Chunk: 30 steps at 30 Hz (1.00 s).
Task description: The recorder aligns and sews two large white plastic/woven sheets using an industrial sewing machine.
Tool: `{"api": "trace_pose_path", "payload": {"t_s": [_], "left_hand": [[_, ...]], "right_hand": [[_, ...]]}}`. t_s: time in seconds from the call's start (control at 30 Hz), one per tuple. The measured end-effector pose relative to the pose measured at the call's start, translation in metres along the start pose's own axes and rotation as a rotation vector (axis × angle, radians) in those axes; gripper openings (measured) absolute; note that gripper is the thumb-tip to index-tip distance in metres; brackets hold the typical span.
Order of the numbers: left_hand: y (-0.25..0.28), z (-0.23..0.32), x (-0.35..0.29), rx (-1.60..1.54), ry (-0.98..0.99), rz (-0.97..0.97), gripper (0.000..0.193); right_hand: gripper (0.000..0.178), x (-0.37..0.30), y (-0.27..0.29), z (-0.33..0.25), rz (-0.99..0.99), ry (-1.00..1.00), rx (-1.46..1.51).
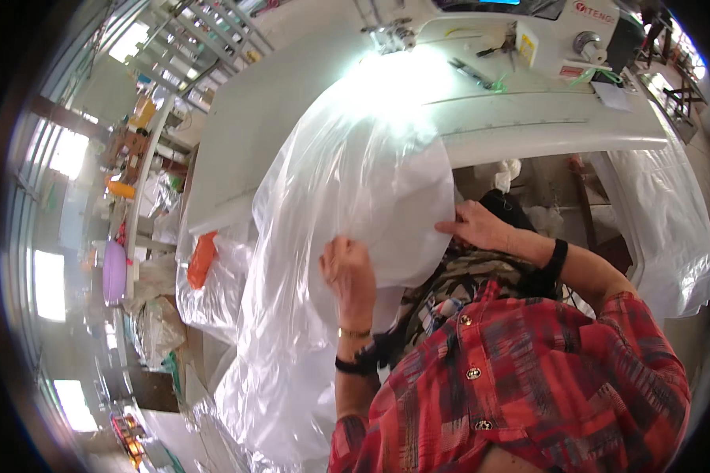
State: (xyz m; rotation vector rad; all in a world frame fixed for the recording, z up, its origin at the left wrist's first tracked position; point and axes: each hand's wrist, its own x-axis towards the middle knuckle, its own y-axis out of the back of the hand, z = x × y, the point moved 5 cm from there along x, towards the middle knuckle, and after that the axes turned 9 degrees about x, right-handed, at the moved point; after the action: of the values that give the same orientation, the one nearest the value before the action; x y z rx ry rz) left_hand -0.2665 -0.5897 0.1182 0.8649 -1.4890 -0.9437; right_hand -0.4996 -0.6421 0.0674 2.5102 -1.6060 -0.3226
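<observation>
A large sheet of see-through plastic film runs from under the brightly lit head of a sewing machine, over the table's front edge and down across my lap. My left hand is closed, its fingers curled and pinching the film near its middle. At the film's right edge, my right hand pinches the border between thumb and fingers. Between the two hands the film looks smoother and whiter. Glare hides the spot where the film meets the machine's needle area.
The white machine table spans the front. Tweezers lie on it, right of the light. More plastic film hangs at the right. An orange piece rests on bagged plastic at the left, near a purple object.
</observation>
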Motion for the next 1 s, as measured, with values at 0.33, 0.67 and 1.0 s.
{"api": "trace_pose_path", "payload": {"t_s": [0.33,0.67,1.0], "left_hand": [[0.06,-0.056,0.024,-0.948,0.374,0.09,0.022],[0.104,-0.046,0.053,-1.185,0.541,0.128,0.02],[0.065,-0.09,0.039,-0.958,0.413,0.055,0.025]], "right_hand": [[0.035,0.014,0.001,-0.067,-0.037,0.015,0.386],[0.058,0.051,-0.037,-0.078,-0.006,-0.263,0.961],[0.02,0.031,-0.05,-0.099,-0.171,0.104,1.115]]}}
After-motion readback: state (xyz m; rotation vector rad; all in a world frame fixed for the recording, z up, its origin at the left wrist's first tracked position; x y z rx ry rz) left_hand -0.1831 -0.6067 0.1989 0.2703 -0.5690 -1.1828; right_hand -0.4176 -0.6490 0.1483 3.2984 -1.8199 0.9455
